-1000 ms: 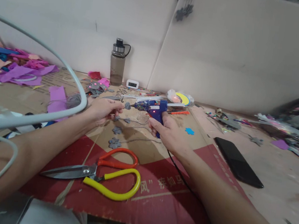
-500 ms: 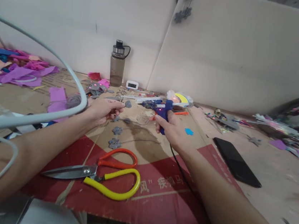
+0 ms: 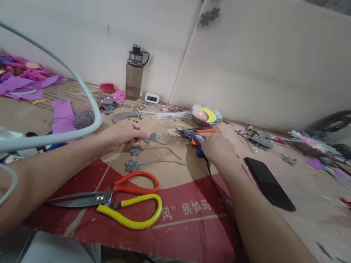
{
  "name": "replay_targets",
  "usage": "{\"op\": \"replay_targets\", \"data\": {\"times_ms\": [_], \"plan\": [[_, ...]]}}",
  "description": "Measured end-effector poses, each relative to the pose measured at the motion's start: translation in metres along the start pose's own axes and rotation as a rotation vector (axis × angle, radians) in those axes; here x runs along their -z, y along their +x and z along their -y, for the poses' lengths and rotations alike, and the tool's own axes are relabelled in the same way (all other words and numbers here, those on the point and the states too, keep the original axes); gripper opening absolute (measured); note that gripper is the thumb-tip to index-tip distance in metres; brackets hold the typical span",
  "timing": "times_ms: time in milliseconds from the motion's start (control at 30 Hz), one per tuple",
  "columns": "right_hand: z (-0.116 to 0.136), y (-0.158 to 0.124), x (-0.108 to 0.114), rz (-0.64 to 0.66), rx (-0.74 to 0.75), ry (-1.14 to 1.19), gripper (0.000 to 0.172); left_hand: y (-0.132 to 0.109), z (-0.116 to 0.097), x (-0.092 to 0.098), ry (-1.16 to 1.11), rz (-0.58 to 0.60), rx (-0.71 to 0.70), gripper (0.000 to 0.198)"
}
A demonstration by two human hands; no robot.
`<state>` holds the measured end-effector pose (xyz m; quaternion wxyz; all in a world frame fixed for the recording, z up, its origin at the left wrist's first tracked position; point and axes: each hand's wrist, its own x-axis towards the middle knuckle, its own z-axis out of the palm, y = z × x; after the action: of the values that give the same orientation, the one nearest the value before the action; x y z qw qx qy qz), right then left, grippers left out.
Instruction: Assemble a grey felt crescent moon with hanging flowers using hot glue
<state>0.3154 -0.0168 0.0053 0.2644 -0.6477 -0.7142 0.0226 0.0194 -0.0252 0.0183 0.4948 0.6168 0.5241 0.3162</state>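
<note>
My left hand [image 3: 124, 133] pinches a small grey felt flower [image 3: 153, 136] just above the cardboard, a thin grey wire trailing from it. My right hand [image 3: 219, 149] is closed round the blue glue gun [image 3: 195, 139], which lies low on the cardboard with its nozzle pointing left and its black cord [image 3: 216, 187] running back along my forearm. Two more grey felt flowers [image 3: 133, 159] lie below my left hand.
Large scissors [image 3: 113, 202] with orange and yellow handles lie on the red-printed cardboard [image 3: 183, 229] near me. A black phone [image 3: 266, 182] is at the right. A water bottle [image 3: 133, 72], a small white clock [image 3: 151, 98], felt scraps [image 3: 19, 84] and a white cable [image 3: 35, 136] surround the area.
My right hand has lowered the glue gun away from the flower and down to the cardboard on the right. My left hand has dropped a little, still pinching the flower.
</note>
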Motion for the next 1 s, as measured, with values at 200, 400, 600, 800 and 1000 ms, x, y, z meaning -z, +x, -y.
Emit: {"op": "replay_targets", "data": {"times_ms": [200, 400, 600, 800, 1000], "plan": [[0.054, -0.019, -0.018, 0.123, 0.220, 0.374, 0.024, -0.003, 0.004, -0.007, 0.058, 0.000, 0.066, 0.032], [0.083, -0.040, -0.039, 0.202, 0.345, 0.418, 0.056, -0.002, 0.007, -0.011, 0.114, 0.034, 0.101, 0.033], [0.083, -0.038, -0.041, 0.209, 0.349, 0.454, 0.032, -0.004, 0.005, -0.015, 0.106, 0.022, 0.149, 0.030], [0.077, -0.034, -0.046, 0.201, 0.274, 0.485, 0.025, -0.001, 0.004, -0.007, 0.386, -0.022, -0.091, 0.029], [0.073, -0.033, -0.042, 0.216, 0.276, 0.434, 0.023, 0.005, 0.013, -0.006, 0.700, 0.022, -0.234, 0.016]]}}
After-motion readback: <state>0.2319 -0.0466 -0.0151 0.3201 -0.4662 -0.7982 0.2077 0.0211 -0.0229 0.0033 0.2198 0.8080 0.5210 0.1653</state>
